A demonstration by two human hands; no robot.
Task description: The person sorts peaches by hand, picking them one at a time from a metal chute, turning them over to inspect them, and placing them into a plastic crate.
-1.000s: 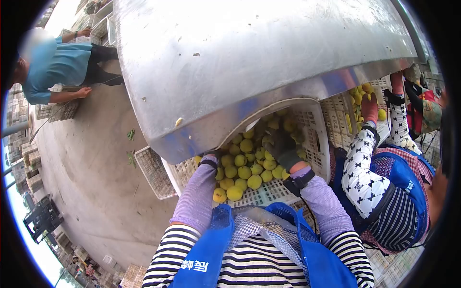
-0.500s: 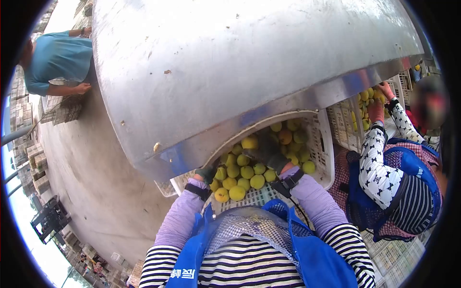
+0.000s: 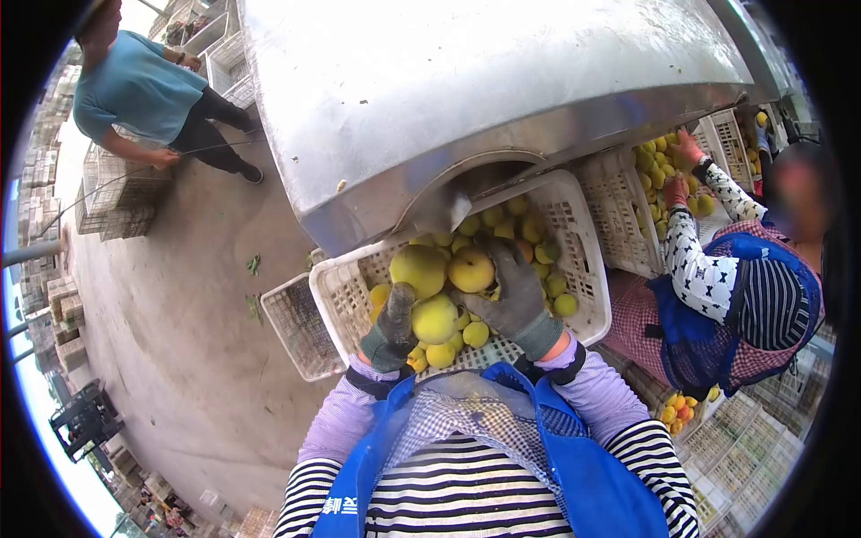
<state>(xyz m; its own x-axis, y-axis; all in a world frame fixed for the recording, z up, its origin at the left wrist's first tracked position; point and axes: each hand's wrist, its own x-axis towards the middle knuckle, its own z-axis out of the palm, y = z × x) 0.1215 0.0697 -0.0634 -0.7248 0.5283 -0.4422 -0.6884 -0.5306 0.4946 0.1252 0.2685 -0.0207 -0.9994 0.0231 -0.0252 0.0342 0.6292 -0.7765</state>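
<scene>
A white plastic crate (image 3: pixel 587 260) holds many yellow-green round fruits (image 3: pixel 475 334). Above them my left hand (image 3: pixel 391 330), in a dark grey glove, has its fingers bent against a large yellow-green fruit (image 3: pixel 418 272) and another fruit (image 3: pixel 435 319) just below it. My right hand (image 3: pixel 513 291), gloved alike, is wrapped round a yellow fruit with a reddish blush (image 3: pixel 471 269). The held fruits are close together, between the two hands. Part of the crate's far side lies under the metal housing's edge.
A large metal housing (image 3: pixel 502 63) spans the top. An empty crate (image 3: pixel 300 327) lies on the floor at left. One person (image 3: pixel 143 90) in a blue shirt stands at upper left. At right a co-worker (image 3: pixel 726 287) reaches into another fruit crate (image 3: pixel 614 206).
Both hands have come up from the fruit pile, now with fruits between them. The view has shifted, showing more of the crate. The person at upper left appears farther right, legs now visible.
</scene>
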